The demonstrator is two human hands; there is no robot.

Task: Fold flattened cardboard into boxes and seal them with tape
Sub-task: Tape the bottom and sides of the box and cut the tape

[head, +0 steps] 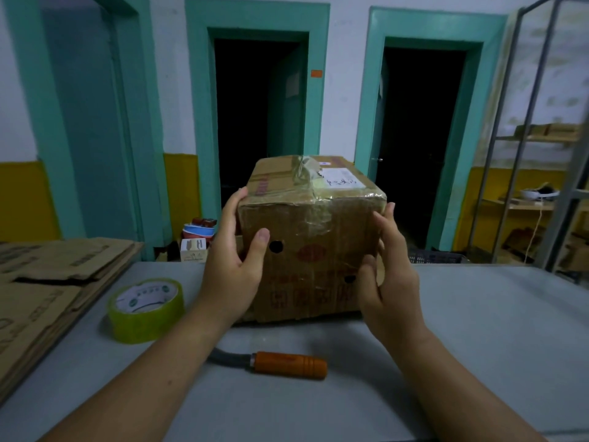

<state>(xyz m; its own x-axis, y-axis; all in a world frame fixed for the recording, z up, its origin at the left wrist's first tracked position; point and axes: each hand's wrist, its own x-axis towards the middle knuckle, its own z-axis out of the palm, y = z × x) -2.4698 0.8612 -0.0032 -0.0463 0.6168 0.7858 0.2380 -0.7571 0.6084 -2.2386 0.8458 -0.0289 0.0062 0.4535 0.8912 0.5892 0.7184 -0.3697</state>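
Note:
A folded brown cardboard box (pixel 310 237) stands upright on the grey table (pixel 478 330), its top taped over and bearing a white label. My left hand (pixel 234 263) holds its left side, thumb on the front face and fingers round the left edge. My right hand (pixel 387 269) is at the box's right front corner with fingers straight; whether it touches the box is unclear. A roll of yellowish tape (pixel 145 309) lies left of the box. A stack of flattened cardboard (pixel 47 288) covers the table's left end.
A knife with an orange handle (pixel 288 365) lies on the table in front of the box, blade partly under my left forearm. Two dark doorways with teal frames face me. Metal shelving (pixel 541 154) stands at the right. Small items sit on the floor behind the table.

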